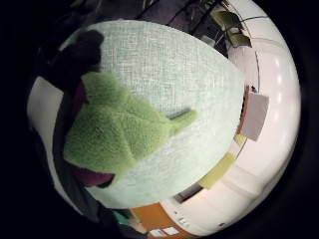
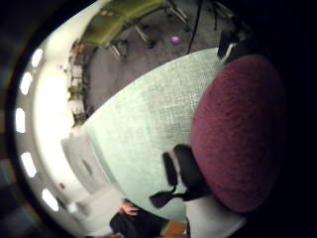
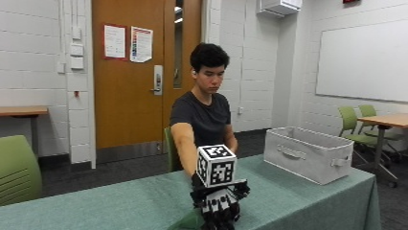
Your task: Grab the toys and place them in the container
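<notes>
1. Gloved right hand (image 3: 219,207) grips a green and maroon plush toy (image 1: 117,132) low over the green-clothed table (image 3: 127,201).
2. Grey fabric container (image 3: 308,153) stands well apart; no toy visibly deposited; transfer remains.

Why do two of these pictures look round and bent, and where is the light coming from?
In both palm views a very wide lens curves the green tablecloth and leaves black edges. The maroon toy is so close in the thumb-side view that it looks soft. There, ceiling lights glare along one edge. The outside view is evenly lit, and the container looks straight.
</notes>
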Tool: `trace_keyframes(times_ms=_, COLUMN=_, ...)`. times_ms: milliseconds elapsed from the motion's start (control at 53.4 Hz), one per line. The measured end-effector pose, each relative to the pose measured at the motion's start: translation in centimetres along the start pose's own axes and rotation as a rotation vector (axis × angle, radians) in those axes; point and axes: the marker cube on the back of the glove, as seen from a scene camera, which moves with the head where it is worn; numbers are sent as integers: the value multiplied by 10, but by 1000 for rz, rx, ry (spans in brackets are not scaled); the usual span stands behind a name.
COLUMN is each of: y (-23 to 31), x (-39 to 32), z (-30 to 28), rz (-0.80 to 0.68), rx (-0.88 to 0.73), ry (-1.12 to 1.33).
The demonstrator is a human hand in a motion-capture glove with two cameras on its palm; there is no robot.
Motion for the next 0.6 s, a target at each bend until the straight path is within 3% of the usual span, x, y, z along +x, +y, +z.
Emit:
trace_keyframes(times_ms=337, y=43, x=-30, z=-19, rz=-17, rx=101, ry=-115)
trace_keyframes(times_ms=599, y=97, x=-90, z=-122, rz=-142, rx=201, ry=-64)
